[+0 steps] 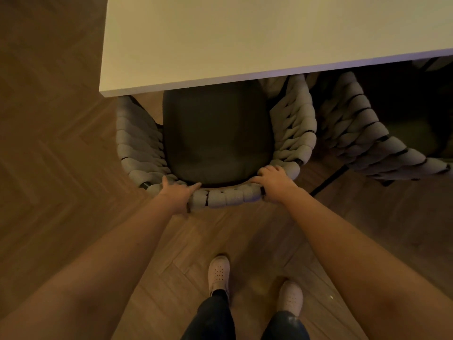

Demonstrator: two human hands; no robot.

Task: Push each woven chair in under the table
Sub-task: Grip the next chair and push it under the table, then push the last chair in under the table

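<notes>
**Head view: first woven chair [228,196] part-way under the table [245,33]**

The first woven chair stands at frame centre, just below the table's near edge; only the front of its dark seat cushion [215,133] is beneath the top, while most of the seat and the whole curved back remain outside. The left hand [177,192] grips the back rail at its left bend, thumb laid along the top, the other fingers largely hidden over the rim; the right hand [274,181] holds the rail at its right bend, fingers curled over the woven cord. The second woven chair [362,133], at the right of the frame, lies just beside the first, its front likewise under the top and its back projecting; whether it counts as pushed in cannot be told. By judgement the task is at an early-to-middle stage: the first chair needs a further push forward, and the second may need one as well. Count: two woven chairs; one table; two hands; one visible cushion; two pale shoes [219,271] on the herringbone floor [49,143].
</notes>
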